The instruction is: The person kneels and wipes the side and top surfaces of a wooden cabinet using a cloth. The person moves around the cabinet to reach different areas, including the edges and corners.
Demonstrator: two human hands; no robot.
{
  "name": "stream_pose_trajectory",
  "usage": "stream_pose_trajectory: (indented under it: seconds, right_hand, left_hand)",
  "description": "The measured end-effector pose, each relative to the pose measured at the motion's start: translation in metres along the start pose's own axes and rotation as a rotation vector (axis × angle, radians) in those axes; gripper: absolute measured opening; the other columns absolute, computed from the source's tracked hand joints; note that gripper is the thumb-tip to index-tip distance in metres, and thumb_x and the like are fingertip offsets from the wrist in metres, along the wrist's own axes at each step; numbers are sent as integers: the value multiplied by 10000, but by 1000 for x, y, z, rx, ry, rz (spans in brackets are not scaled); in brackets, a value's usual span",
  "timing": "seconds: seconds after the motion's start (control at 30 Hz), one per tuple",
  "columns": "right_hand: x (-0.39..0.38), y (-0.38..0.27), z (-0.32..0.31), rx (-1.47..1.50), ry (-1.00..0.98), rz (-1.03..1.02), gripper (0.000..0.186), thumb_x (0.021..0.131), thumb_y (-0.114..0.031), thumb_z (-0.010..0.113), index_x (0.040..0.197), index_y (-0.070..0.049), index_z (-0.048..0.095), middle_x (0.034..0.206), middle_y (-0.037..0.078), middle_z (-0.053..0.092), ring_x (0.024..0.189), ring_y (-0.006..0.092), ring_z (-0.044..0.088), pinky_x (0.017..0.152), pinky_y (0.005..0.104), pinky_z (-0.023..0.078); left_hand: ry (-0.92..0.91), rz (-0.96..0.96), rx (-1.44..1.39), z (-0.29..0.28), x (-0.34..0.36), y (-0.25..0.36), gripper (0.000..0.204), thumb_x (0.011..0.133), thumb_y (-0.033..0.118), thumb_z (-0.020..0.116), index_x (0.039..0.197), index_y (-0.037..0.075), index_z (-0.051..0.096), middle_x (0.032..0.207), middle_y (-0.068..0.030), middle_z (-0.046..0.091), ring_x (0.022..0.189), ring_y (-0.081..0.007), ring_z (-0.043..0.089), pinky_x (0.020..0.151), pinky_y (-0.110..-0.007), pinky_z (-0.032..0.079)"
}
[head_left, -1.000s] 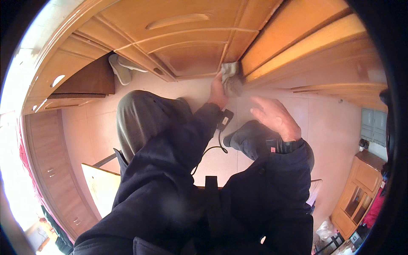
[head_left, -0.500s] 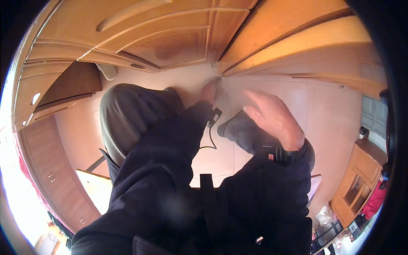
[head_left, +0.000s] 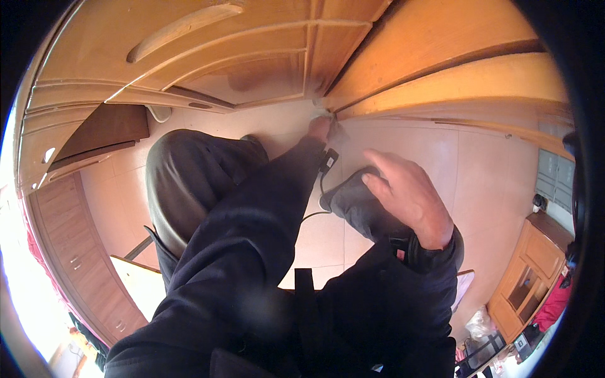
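My left hand (head_left: 320, 128) reaches far forward, low down by the foot of the wooden cabinet door (head_left: 246, 79), where it meets the orange-brown wooden panel (head_left: 435, 50). A greyish, cloth-like thing (head_left: 339, 133) shows blurred at its fingers. Its kind is too small and hazy to tell, and the fingers are mostly hidden. A small black module with a cable (head_left: 328, 161) hangs at my left wrist. Over my bent right leg (head_left: 356, 205) hovers my right hand (head_left: 406, 195), open, thumb apart from the fingers, with nothing in it.
Pale floor tiles (head_left: 428, 142) spread around my feet. Left stands a brown drawer unit (head_left: 79, 252), and a small wooden cabinet (head_left: 526, 274) is at the right. A plastic bag (head_left: 480, 322) lies near that cabinet. My left knee (head_left: 189, 183) is bent beside my arm.
My left hand has moved slightly farther forward and right, into the corner by the wooden panel. The right hand has shifted a little down in the view and stays open.
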State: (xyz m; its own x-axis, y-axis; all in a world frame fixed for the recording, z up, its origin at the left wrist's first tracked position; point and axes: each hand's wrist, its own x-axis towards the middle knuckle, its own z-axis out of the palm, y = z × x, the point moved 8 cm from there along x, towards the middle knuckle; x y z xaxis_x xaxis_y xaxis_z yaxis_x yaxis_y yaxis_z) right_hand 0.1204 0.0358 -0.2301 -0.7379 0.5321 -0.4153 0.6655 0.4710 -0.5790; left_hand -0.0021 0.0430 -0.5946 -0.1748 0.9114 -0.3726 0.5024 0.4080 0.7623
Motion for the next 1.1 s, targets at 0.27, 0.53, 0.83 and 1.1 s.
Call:
stream_pose_trajectory:
  seconds: [0.27, 0.53, 0.83, 1.1]
  right_hand:
    - [0, 0, -2, -26, 90, -90, 395, 925, -211, 601, 1244, 22, 581, 1158, 274, 630, 1078, 445, 586, 924, 447, 481]
    - [-2, 15, 3, -89, 108, -84, 416, 913, -257, 602, 1248, -11, 598, 1161, 239, 649, 1075, 416, 606, 924, 465, 491]
    - [2, 22, 10, -112, 91, -121, 410, 894, -265, 589, 1244, -54, 622, 1108, 232, 676, 1080, 401, 621, 933, 479, 495]
    - [9, 53, 18, -138, 175, -4, 325, 896, -260, 591, 1142, -57, 655, 1057, 215, 679, 1017, 404, 631, 889, 486, 502]
  left_hand:
    - [209, 31, -129, -35, -24, 35, 236, 902, 211, 587, 899, 17, 722, 902, -223, 707, 825, -367, 708, 720, -465, 557]
    - [210, 257, 487, -51, -37, 78, 141, 815, 107, 601, 867, 28, 706, 889, -199, 704, 862, -367, 698, 712, -455, 550]
    - [293, 395, 180, -124, -99, 165, 227, 797, 36, 662, 1021, 14, 641, 909, -204, 660, 913, -393, 654, 802, -430, 516]
    - [-269, -122, -1271, -177, -132, 211, 340, 1058, 229, 409, 1228, -13, 577, 1179, -115, 658, 1089, -248, 635, 1019, -382, 492]
